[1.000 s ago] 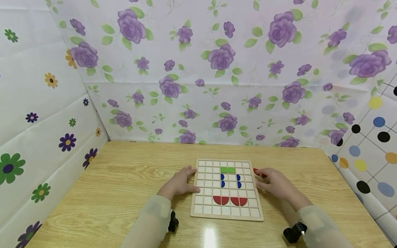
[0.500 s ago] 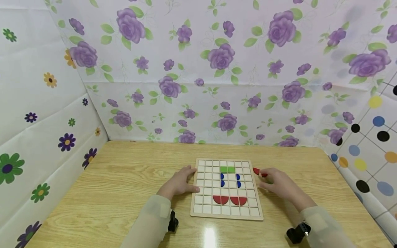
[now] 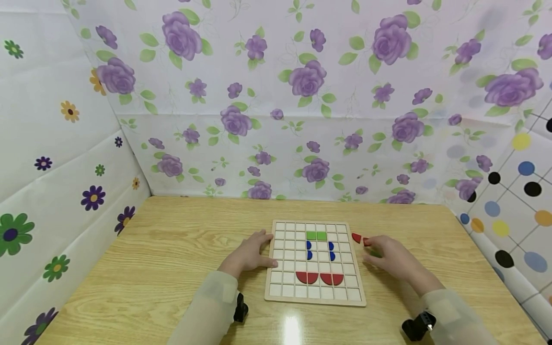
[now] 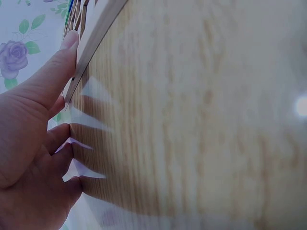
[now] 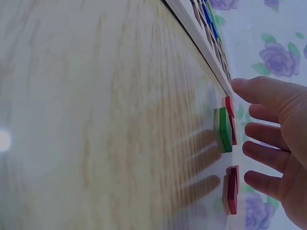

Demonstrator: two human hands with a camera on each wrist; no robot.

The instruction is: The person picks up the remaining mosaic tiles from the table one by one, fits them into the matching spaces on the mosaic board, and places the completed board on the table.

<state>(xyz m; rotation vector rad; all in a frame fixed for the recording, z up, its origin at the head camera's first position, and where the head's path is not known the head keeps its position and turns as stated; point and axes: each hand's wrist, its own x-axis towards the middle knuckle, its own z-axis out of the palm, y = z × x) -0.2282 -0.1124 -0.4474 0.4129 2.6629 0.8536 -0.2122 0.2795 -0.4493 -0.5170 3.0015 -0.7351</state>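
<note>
A square wooden grid board (image 3: 289, 267) lies on the table, with green squares (image 3: 316, 235), blue half-rounds (image 3: 331, 246) and red quarter-rounds (image 3: 332, 279) set in its cells. At its left edge rests my left hand (image 3: 247, 255), thumb over the rim, the other fingertips down beside it. My right hand (image 3: 388, 256) hovers just right of the board, thumb and fingers spread apart. Under its fingers lie a red piece (image 3: 366, 242) and a green piece (image 5: 224, 130); another red piece (image 5: 232, 190) shows below them in the right wrist view. The palm hides part of this group in the head view.
One loose red quarter-round (image 3: 356, 238) lies between the board's right edge and my right hand. The wooden table (image 3: 181, 230) runs back to a flowered cloth (image 3: 276, 158), with patterned cloths at both sides.
My right hand has shifted slightly right, away from the board. The red quarter-round near the rim now shows fully, separate from the red piece under the fingers. My left hand stays put.
</note>
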